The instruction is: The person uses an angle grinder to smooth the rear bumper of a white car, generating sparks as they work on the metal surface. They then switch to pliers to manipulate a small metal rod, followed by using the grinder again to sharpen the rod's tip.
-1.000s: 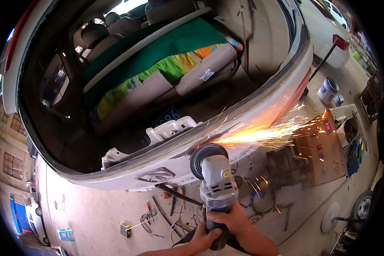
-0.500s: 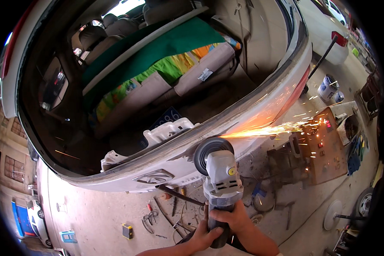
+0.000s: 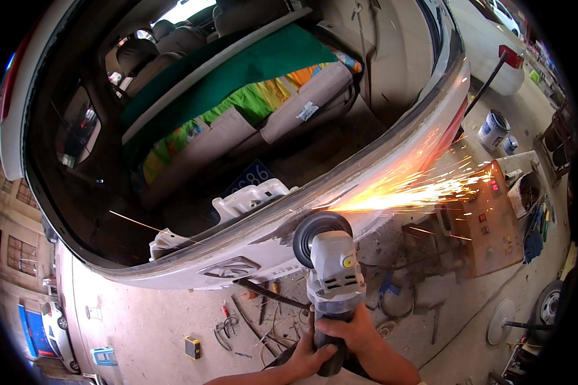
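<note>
An angle grinder [image 3: 336,279] with a grey head and dark body is gripped in both my hands. My left hand [image 3: 308,357] wraps the dark body from the left, near the side handle. Around the same body from the right closes my right hand [image 3: 355,333]. The dark round disc [image 3: 315,234] meets the upper edge of a white car's rear panel [image 3: 276,240]. Bright sparks [image 3: 404,196] spray to the right from the contact. Just behind the edge sits a bent white metal bracket [image 3: 253,199], inside the open rear of the car.
Green cloth [image 3: 263,70] covers the folded seat inside the car. On the floor lie cables and tools [image 3: 237,321], plus a yellow-black box [image 3: 192,347]. An orange-brown machine [image 3: 494,221], a white bucket [image 3: 494,131] and a loose wheel [image 3: 548,304] stand at the right.
The spark stream has spread wider and grown brighter. The grinder has shifted only very slightly downward along the panel edge, with both hands keeping the same grip.
</note>
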A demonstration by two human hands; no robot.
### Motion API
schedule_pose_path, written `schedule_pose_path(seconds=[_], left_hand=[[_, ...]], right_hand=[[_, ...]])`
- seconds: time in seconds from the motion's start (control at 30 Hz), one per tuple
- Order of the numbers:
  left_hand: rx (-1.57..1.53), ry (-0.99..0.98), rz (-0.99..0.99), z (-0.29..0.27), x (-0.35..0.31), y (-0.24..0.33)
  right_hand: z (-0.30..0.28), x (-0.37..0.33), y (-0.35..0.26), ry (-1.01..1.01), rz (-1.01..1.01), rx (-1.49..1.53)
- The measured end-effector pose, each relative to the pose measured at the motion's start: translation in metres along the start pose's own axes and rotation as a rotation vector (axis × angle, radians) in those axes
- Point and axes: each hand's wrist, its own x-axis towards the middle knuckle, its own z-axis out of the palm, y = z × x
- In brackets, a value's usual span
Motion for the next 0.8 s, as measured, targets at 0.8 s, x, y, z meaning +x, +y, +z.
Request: schedule_pose_path(seconds=[0.8], left_hand=[[0.123, -0.135, -0.122, -0.019, 0.005, -0.014]], right_hand=[[-0.016, 0.005, 0.015, -0.083, 0.048, 0.131]])
